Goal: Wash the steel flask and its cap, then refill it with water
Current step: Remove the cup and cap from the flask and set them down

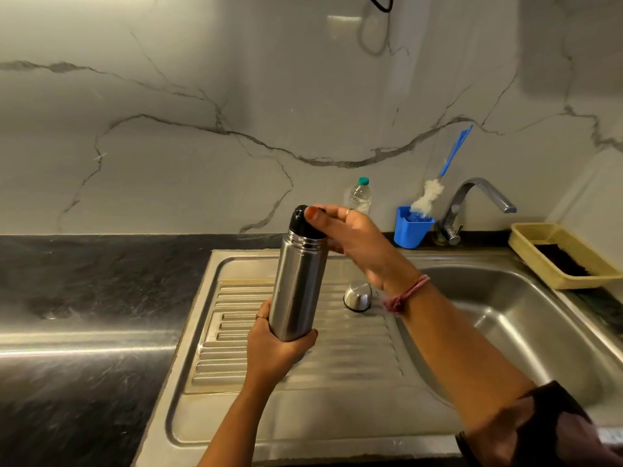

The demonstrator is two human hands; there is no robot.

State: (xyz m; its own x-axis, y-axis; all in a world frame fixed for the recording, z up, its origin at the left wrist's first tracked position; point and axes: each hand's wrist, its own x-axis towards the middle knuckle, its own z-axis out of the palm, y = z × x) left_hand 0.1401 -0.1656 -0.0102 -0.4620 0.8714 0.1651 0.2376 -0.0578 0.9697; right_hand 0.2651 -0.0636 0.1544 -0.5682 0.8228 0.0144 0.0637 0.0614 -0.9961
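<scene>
At frame centre the left hand grips the steel flask by its base; the right hand's fingers pinch its black stopper; the steel cap rests on the drainboard behind.

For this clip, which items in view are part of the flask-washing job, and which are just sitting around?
In the job: steel flask, gripped by the left hand; its black stopper, held by the right hand; steel cap on the drainboard; tap; sink; bottle brush in the blue holder.

Lying about: plastic water bottle; yellow basket.
</scene>
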